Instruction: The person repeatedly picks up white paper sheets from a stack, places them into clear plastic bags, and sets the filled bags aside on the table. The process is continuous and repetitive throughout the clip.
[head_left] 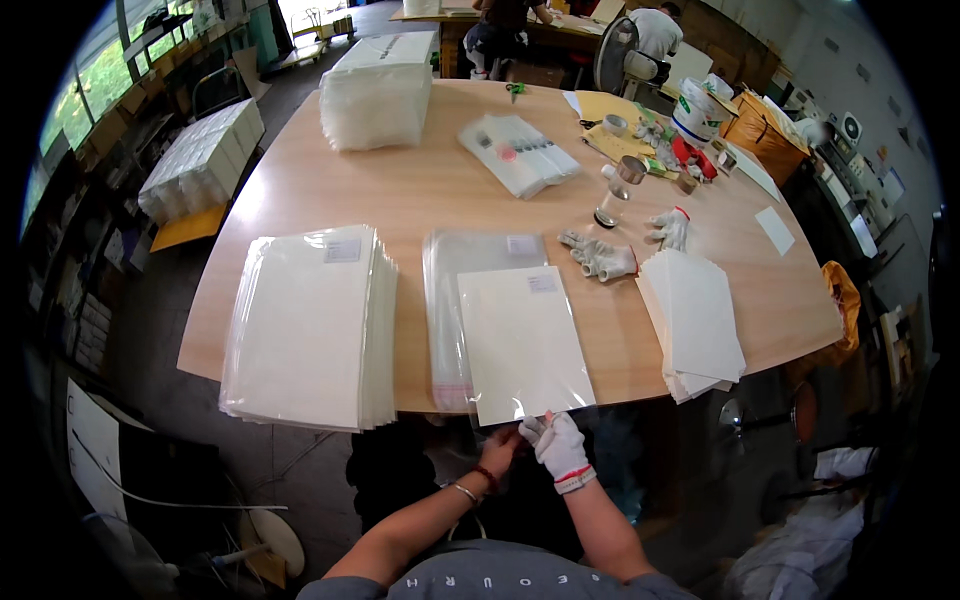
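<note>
A cream sheet in a clear plastic sleeve point(525, 345) lies at the table's front edge, with a small label near its top right. My bare left hand point(499, 450), with bracelets at the wrist, is closed at the sleeve's lower end, just below the table edge. Beside it, my right hand point(558, 446) in a white glove pinches the same end near its lower right part. Under the sheet, a stack of clear plastic sleeves point(442, 300) shows on the left. To the left stands a thick pile of sleeved sheets point(300, 325); loose white sheets point(700, 320) are stacked at right.
Work gloves point(600, 258) and a clear bottle point(613, 200) lie beyond the sheets on the table point(400, 190). Wrapped packs point(375, 95), a plastic-wrapped bundle point(517, 155), green scissors point(515, 90), tape and a white bucket point(697, 110) are farther back. Other people work behind.
</note>
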